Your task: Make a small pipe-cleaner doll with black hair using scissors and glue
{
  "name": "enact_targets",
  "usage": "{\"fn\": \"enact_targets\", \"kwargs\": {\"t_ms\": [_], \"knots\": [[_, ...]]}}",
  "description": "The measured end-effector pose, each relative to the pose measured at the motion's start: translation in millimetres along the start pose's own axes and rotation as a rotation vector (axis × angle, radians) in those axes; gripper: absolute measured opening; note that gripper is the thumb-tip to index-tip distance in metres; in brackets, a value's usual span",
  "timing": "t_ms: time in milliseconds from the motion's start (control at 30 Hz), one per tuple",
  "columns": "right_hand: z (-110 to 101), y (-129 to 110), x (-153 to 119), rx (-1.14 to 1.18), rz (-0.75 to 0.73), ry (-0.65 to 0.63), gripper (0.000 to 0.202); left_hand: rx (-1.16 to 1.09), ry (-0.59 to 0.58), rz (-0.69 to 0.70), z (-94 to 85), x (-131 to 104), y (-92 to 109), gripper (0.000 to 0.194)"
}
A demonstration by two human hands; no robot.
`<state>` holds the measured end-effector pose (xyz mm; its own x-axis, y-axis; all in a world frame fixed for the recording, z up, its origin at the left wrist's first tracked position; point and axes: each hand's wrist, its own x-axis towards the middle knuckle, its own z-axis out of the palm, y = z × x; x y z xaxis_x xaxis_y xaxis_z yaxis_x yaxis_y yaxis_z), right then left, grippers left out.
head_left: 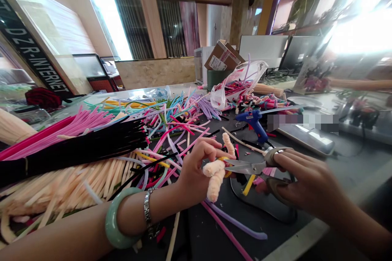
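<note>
Dark tabletop (202, 238) across the lower frame. Black stem bundle (76, 142) at left. Right hand (309, 179), lower right: fingers curled through the handle loops, gripping scissors (259, 168). Left hand (194, 171), lower centre: fingertips nearly closed, pinching the cream fuzzy piece (216, 185); thumb's exact contact unclear. Blue glue gun (256, 126) beyond, right of centre. Scissors lie nearly level, blades narrowly parted, tips pointing left across the piece's roughly upright long axis, at its yellow middle (224, 159). Left fingers nearest; blade contact can't be told.
</note>
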<state>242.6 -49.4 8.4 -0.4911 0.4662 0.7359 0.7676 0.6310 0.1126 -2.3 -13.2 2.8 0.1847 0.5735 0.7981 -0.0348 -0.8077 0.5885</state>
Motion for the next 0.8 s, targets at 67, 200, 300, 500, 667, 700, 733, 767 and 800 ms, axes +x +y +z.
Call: {"fn": "enact_targets", "kwargs": {"t_ms": [67,200,300,500,667,700,733,767,800], "knots": [[1,1,0,0.003,-0.001,0.011,0.018,0.013,-0.008,0.016,-0.3,0,1,0.034],[2,1,-1,0.011,0.021,0.017,0.016,0.053,-0.04,0.039,-1.6,1,2,0.029],[0,1,-1,-0.007,0.01,0.019,0.017,0.106,-0.06,0.048,-2.8,1,2,0.021],[-3,3,-2,-0.038,-0.007,0.023,0.014,0.135,-0.086,0.039,-3.8,1,3,0.017],[-3,8,-5,-0.068,-0.031,0.028,0.015,0.082,-0.05,0.061,-0.5,1,2,0.024],[-3,9,-5,-0.07,-0.03,0.027,0.015,0.067,-0.042,0.054,0.1,1,2,0.026],[-3,11,-5,-0.077,-0.029,0.025,0.015,0.047,-0.038,0.035,0.7,0,2,0.027],[-4,11,-5,-0.087,-0.028,0.027,0.015,0.021,-0.038,0.004,1.1,-1,3,0.028],[-4,12,-5,-0.095,-0.025,0.031,0.015,-0.01,-0.042,-0.038,1.5,-1,3,0.028]]}}
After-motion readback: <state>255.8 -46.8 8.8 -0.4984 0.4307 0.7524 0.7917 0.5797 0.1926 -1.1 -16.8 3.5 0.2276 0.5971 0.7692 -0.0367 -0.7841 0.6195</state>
